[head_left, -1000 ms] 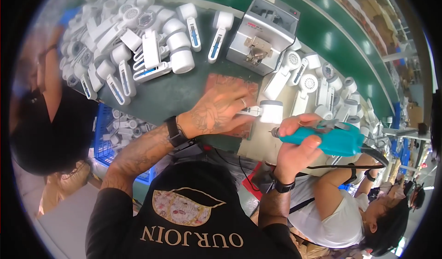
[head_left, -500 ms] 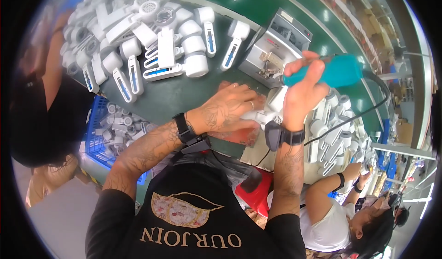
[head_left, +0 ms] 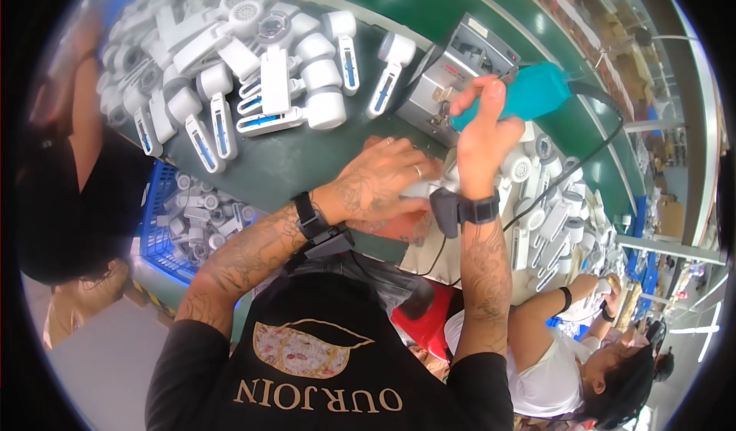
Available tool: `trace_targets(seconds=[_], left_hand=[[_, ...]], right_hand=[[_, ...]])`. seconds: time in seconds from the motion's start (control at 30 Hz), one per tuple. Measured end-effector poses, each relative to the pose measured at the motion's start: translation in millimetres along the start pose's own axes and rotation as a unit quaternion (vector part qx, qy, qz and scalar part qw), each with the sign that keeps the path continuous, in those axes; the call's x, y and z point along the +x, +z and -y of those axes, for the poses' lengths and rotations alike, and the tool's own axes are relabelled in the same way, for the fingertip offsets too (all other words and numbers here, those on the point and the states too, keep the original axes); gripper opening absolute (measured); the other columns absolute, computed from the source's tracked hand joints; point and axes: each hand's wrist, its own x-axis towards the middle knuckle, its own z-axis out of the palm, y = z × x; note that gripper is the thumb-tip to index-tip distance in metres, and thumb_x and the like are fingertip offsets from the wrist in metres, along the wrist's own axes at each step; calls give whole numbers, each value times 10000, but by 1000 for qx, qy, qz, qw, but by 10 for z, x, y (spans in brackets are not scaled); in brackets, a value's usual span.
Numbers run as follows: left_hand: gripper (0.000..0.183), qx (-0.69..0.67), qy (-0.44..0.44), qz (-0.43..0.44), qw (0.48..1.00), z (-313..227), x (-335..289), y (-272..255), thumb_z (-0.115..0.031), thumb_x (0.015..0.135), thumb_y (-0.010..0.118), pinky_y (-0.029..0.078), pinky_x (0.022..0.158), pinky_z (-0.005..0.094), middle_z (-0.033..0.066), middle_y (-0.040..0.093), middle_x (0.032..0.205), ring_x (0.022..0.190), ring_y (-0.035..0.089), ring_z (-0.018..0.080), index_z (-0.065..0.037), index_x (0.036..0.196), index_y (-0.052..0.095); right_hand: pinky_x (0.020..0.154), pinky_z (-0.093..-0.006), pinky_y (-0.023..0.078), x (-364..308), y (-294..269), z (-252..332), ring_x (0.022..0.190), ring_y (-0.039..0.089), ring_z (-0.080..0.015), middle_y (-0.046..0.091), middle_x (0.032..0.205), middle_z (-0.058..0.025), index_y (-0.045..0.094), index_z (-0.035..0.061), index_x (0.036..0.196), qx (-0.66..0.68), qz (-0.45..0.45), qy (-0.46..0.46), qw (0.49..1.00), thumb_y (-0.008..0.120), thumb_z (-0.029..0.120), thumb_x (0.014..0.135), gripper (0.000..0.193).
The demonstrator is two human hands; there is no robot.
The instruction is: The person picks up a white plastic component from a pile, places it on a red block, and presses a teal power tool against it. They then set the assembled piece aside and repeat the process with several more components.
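My right hand (head_left: 487,128) wraps round a teal electric screwdriver (head_left: 529,98), its front end by the silver screw feeder (head_left: 445,78). The driver's tip is hidden behind my fingers. My left hand (head_left: 387,174) lies low over a reddish mat (head_left: 410,228), its fingers closed on a white plastic housing (head_left: 431,189). My right wrist covers most of that housing. One white housing with a round head and a blue strip in its handle (head_left: 389,78) lies between the feeder and a large pile of similar housings (head_left: 284,78).
More white housings (head_left: 563,201) are heaped to the right, with the driver's black cable (head_left: 567,172) over them. A blue basket (head_left: 157,235) of white parts stands below the table at left. One person works at the left, another in white (head_left: 540,370) at the lower right.
My right hand has moved left and slightly up, bringing the screwdriver from over the left hand's housing to the front of the screw feeder. My left hand stays nearly in place.
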Motion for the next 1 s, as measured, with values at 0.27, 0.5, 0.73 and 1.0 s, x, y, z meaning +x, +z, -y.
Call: trace_targets(seconds=[0.27,0.5,0.73,1.0], left_hand=[[415,-1,-14,-28,1000,-6,14,29,-404,785,753,455,896,397,29,620,1078,987,547,247,-156,1113,694],[389,0,-4,-43,999,-17,2,44,-397,776,763,470,875,395,33,623,1057,968,554,248,-151,1071,700],[389,1,-9,-27,1000,-7,5,66,-405,794,749,469,872,403,45,618,1066,974,551,262,-121,1054,693],[492,44,12,-25,999,14,-6,47,-389,840,693,426,928,424,119,602,1090,1037,538,296,-59,1193,601]], right_hand=[[573,-310,444,-509,-427,191,606,523,-167,520,681,-60,542,-31,1034,80,0,16,997,539,429,1008,460],[575,-321,443,-579,-438,92,604,520,-178,515,677,-68,538,-41,1033,84,6,23,996,555,424,997,467],[572,-330,450,-626,-403,4,592,503,-177,493,675,-65,496,-10,950,99,26,35,994,559,377,1001,396],[556,-335,449,-599,-375,5,597,518,-176,504,675,-69,495,-8,953,86,14,40,995,551,383,1007,398]])
